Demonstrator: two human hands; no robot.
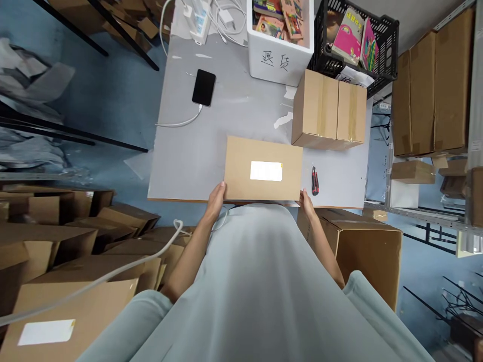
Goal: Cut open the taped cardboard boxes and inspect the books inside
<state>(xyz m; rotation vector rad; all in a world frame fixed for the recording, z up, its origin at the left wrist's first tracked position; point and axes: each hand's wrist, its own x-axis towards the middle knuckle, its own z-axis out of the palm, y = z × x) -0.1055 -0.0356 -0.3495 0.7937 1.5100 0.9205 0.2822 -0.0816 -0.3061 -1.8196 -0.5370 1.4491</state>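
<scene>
1 box, white label up, flush with the near edge of the tabletop. Outward: 1 cutter just right; 2 taped boxes off its far right corner, can't tell if touching; 1 phone well left, cable plugged in; 1 white bin and 1 black crate at the back. Most room is left of the box, out to the left edge; right is tighter. Left fingers and right fingers hold it between them by the near corners; undersides hidden.
</scene>
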